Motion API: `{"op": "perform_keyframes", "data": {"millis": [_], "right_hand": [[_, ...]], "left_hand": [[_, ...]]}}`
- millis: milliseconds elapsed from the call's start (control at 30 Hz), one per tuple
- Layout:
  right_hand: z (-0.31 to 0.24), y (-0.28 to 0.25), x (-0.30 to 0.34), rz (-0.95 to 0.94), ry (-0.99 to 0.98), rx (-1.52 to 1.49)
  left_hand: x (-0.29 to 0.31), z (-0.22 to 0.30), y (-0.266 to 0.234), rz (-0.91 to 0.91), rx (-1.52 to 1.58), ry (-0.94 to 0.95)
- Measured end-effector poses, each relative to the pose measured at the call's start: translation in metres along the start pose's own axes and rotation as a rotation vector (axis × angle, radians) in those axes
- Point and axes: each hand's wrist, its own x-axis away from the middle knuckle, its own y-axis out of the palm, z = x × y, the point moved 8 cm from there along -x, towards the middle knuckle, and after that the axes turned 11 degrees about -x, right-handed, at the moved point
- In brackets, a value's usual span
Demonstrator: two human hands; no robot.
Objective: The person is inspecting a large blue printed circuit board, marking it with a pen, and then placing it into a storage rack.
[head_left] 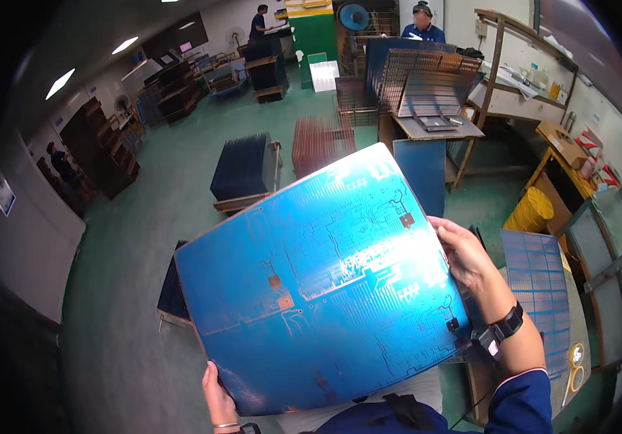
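Observation:
A large blue circuit board panel (253, 282) with fine copper-coloured trace patterns is held up in front of me, tilted, its upper right part shining with glare. My right hand (463, 253) grips its right edge, thumb on the face and the other fingers behind. At the lower left corner, my left hand (217, 398) pinches the panel's edge; most of its fingers are hidden behind the board. Both hands bear the panel clear of the racks beyond it.
Racks of upright dark panels (242, 168) and reddish panels (320, 145) stand ahead on the green floor (152, 239). To the right are a table with a gridded blue panel (539, 282), a tape roll (577, 379) and a yellow bag (530, 210). A co-worker (424, 29) stands at the back.

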Motion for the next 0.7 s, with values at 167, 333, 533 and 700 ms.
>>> {"op": "perform_keyframes", "data": {"millis": [167, 333, 533, 700], "right_hand": [[-0.003, 0.005, -0.001, -0.018, 0.041, 0.026], [-0.009, 0.007, 0.001, -0.042, 0.032, 0.007], [-0.010, -0.001, 0.000, -0.023, 0.033, 0.005], [-0.013, 0.013, 0.007, -0.017, 0.044, 0.021]], "left_hand": [[0.004, 0.017, 0.005, 0.011, 0.002, 0.000], [0.000, 0.017, 0.002, 0.016, -0.031, -0.017], [0.002, 0.021, 0.009, -0.012, -0.037, -0.047], [-0.003, 0.020, 0.005, -0.023, -0.047, -0.050]]}}
